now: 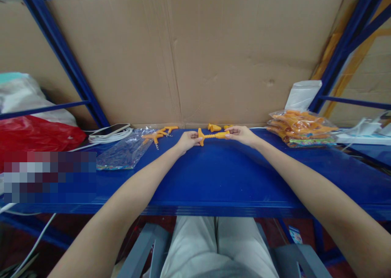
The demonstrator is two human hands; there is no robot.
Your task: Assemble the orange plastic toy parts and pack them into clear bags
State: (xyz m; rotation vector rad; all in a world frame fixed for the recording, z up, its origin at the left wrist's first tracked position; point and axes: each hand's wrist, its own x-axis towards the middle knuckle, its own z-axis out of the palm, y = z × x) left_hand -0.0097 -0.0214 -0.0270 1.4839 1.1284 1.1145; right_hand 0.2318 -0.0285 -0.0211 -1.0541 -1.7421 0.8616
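Observation:
Held level between my hands, just above the blue shelf top, is an orange plastic corkscrew (210, 136) with a T-shaped handle and a ribbed middle. My left hand (188, 142) pinches the T-handle end. At the opposite end, the fingers of my right hand (241, 135) close on the orange sleeve (220, 135). Behind them lie loose orange sleeves (214, 127), one partly hidden by my right hand. Several T-handled corkscrews (156, 136) with bare metal spirals rest left of my left hand, some by the edge of a clear plastic bag (124, 151).
On the right sits a clear bag of orange pieces (301, 127), with a white box (303, 94) behind it. A phone (113, 129) lies on a coiled white cable at left, near a red bag (36, 133). Cardboard (214, 58) walls the back between blue posts.

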